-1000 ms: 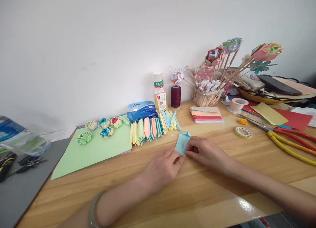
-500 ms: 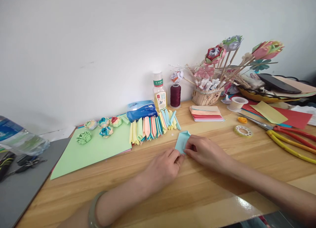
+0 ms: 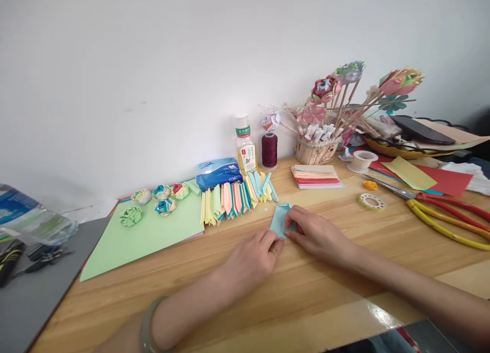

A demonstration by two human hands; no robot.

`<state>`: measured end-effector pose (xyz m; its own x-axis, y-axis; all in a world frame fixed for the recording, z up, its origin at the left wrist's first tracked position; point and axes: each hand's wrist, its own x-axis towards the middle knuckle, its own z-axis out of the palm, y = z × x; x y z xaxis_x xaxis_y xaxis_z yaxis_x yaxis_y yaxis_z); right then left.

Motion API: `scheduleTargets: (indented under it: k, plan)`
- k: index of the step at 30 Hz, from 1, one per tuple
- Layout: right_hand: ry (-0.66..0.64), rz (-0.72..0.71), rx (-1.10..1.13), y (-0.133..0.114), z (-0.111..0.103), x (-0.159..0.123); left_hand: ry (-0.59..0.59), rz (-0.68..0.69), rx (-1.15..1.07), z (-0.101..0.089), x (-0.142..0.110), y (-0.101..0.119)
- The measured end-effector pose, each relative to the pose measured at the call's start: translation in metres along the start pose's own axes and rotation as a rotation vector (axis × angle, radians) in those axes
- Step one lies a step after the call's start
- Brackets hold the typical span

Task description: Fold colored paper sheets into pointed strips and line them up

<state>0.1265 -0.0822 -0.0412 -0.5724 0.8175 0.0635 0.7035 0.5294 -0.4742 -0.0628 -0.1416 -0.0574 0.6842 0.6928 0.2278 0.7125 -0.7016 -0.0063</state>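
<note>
Paper [image 3: 278,223] lies on the table [image 3: 237,322], near and right of the strips [image 3: 228,200], its near edge gripped by the left hand [image 3: 252,258] and right edge pinched by the right hand [image 3: 316,234], where aligning edges before pressing should give crisp creases.

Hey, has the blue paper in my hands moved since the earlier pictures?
No, not noticeably: the blue paper keeps the same spot, just in front and to the right of the row of folded strips.
</note>
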Motion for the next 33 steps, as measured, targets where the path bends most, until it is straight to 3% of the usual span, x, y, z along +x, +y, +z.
scheduleTargets:
  k: [5, 8, 10, 13, 17, 21, 23, 26, 28, 33]
  plan:
    - [0.062, -0.276, -0.136, 0.011, -0.006, -0.017, 0.064, 0.038, 0.055, 0.0, 0.002, -0.006]
    - [0.072, -0.45, -0.315, 0.005, -0.008, -0.032, 0.154, 0.078, 0.161, -0.002, 0.004, -0.014]
    - [0.062, -0.478, -0.363, -0.006, -0.003, -0.041, 0.195, 0.079, 0.216, -0.004, 0.004, -0.019]
    - [0.083, -0.38, -0.381, -0.025, 0.008, -0.047, 0.196, 0.046, 0.201, -0.006, 0.003, -0.019]
    - [0.082, -0.283, -0.277, -0.038, 0.011, -0.041, 0.15, 0.033, 0.016, -0.005, -0.003, -0.017]
    - [0.121, -0.237, -0.066, -0.024, -0.003, -0.022, 0.142, 0.077, -0.018, -0.004, -0.006, -0.022]
    - [0.138, -0.07, 0.009, -0.013, -0.009, -0.01, 0.166, 0.125, 0.013, -0.004, -0.005, -0.026]
    - [0.014, 0.086, 0.104, -0.002, -0.01, 0.005, 0.183, 0.161, 0.062, -0.006, -0.004, -0.03]
    - [-0.029, 0.09, 0.123, 0.0, -0.007, 0.01, 0.179, 0.167, 0.081, -0.007, -0.004, -0.032]
    - [0.005, 0.065, 0.079, -0.005, 0.0, 0.008, 0.168, 0.204, 0.086, -0.004, -0.003, -0.037]
